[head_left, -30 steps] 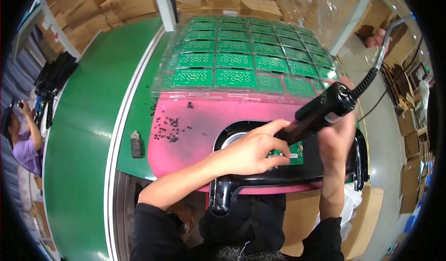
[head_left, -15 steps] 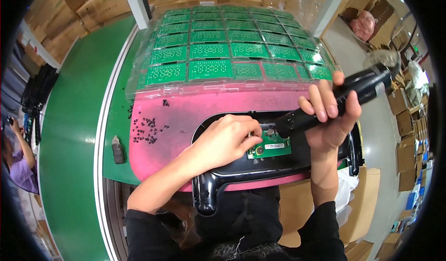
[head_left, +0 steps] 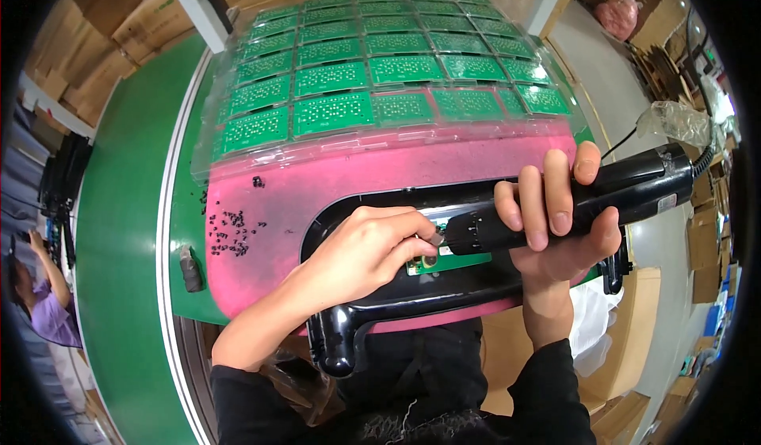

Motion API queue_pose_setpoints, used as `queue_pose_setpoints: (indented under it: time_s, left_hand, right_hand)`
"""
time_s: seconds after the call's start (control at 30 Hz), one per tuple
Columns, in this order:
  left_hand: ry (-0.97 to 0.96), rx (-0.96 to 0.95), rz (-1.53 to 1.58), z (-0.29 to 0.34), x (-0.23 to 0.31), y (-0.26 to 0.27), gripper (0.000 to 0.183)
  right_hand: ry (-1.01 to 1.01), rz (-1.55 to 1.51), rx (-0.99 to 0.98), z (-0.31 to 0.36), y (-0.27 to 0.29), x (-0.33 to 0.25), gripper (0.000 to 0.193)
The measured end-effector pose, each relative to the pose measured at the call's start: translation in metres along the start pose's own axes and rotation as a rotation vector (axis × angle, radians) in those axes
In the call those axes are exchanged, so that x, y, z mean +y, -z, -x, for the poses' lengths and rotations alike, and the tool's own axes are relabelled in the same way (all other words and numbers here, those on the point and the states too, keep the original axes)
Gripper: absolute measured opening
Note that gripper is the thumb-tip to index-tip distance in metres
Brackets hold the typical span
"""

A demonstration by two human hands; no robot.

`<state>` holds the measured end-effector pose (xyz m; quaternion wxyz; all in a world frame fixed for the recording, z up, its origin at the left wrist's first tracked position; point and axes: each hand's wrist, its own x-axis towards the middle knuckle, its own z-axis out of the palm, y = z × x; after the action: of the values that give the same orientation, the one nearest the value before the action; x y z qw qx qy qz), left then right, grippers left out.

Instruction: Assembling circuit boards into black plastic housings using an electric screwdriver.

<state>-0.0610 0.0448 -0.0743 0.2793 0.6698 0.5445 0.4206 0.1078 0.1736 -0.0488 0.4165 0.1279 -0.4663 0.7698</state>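
Note:
My right hand [head_left: 559,215] is wrapped round a black electric screwdriver [head_left: 626,187], which lies nearly level with its nose toward the left. At that nose, the thumb and forefinger of my left hand [head_left: 372,247] are pinched together by a small metallic piece; what exactly they hold is too small to make out. Just below the fingertips sits a green circuit board [head_left: 460,261], partly hidden by the screwdriver and my fingers. The board rests in a glossy black plastic housing [head_left: 444,296] lying on the pink mat.
Tiny black screws [head_left: 230,235] are scattered on the left of the pink mat [head_left: 269,278]. Beyond it, a clear plastic tray [head_left: 214,156] carries rows of green circuit boards. A dark wrapped tool [head_left: 191,271] lies on the green table. At far left is another person [head_left: 51,310].
The screwdriver has swung from slanting to nearly level, and its nose has moved left and down to my left fingertips. My left fingers have closed into a pinch there. The whole view has shifted slightly.

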Motion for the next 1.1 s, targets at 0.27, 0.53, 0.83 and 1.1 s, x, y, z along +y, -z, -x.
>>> queue_pose_setpoints:
  time_s: [0.27, 0.53, 0.83, 1.1]
  left_hand:
    - [-0.018, 0.057, -0.047, 0.001, -0.003, -0.003, 0.016]
    - [-0.095, 0.236, -0.014, -0.001, 0.004, 0.006, 0.019]
    - [-0.683, -0.281, 0.588, 0.001, 0.06, 0.034, 0.021]
    - [-0.808, -0.782, 0.64, 0.029, 0.153, 0.036, 0.031]
  right_hand:
    - [-0.023, 0.03, -0.055, 0.001, 0.001, -0.001, 0.046]
    - [-0.018, 0.045, -0.031, 0.002, 0.0, 0.002, 0.049]
    - [-0.077, 0.027, -0.011, 0.007, 0.005, 0.005, 0.046]
    - [-0.093, 0.045, -0.011, 0.008, -0.003, 0.005, 0.044]
